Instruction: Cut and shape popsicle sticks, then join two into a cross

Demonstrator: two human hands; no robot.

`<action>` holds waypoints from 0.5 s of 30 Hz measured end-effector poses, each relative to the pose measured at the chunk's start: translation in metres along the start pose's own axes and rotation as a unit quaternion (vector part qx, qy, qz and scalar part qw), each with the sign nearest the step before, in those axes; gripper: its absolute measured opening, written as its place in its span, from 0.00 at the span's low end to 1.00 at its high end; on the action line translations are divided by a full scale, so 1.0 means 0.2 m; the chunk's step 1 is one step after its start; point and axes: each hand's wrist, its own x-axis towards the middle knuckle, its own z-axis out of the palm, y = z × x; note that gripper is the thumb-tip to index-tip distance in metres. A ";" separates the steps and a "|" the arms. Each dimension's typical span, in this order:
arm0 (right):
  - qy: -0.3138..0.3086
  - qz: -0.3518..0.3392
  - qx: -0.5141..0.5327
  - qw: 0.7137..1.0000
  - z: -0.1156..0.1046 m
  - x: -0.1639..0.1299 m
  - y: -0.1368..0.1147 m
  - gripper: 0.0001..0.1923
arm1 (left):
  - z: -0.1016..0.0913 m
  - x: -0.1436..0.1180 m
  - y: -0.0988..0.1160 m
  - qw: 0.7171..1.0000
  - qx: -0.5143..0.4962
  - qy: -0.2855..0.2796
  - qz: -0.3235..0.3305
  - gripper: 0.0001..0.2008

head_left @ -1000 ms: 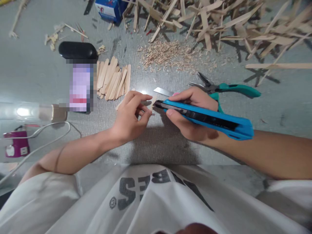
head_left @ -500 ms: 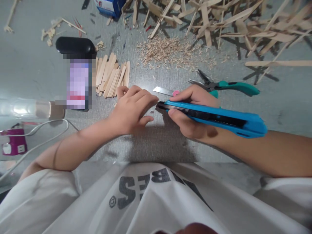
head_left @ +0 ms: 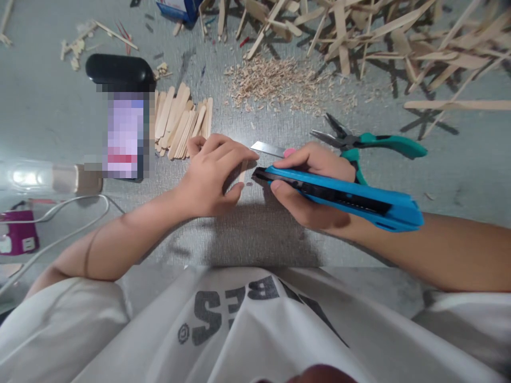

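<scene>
My right hand point(head_left: 309, 186) grips a blue utility knife point(head_left: 343, 198), its dark tip pointing left toward my left hand. My left hand point(head_left: 213, 175) lies palm down on the grey mat point(head_left: 259, 234), fingers pressing a short wooden stick piece point(head_left: 241, 171) that shows only between the fingers. A loose knife blade point(head_left: 266, 149) with a pink end lies just beyond the fingertips. A stack of flat wooden sticks point(head_left: 181, 125) sits to the left of my left hand.
Green-handled pliers point(head_left: 371, 142) lie behind my right hand. A phone point(head_left: 124, 133), a black case point(head_left: 120, 70), a white cable point(head_left: 59, 223) and a purple object point(head_left: 18, 239) are at the left. Wood shavings point(head_left: 279, 82) and scattered long sticks point(head_left: 359, 32) fill the far side.
My left hand went from pinching the small stick piece with raised fingers to lying flat over it on the mat. The knife stayed close beside it.
</scene>
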 end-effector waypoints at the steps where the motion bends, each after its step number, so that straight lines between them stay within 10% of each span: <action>1: 0.000 -0.004 -0.004 1.000 0.00 0.00 0.00 0.06 | 0.01 -0.01 -0.01 1.000 0.004 0.005 0.005 0.22; 15: -0.034 -0.013 -0.065 0.997 0.03 0.02 -0.04 0.08 | 0.08 -0.05 0.01 0.996 0.040 0.078 -0.019 0.26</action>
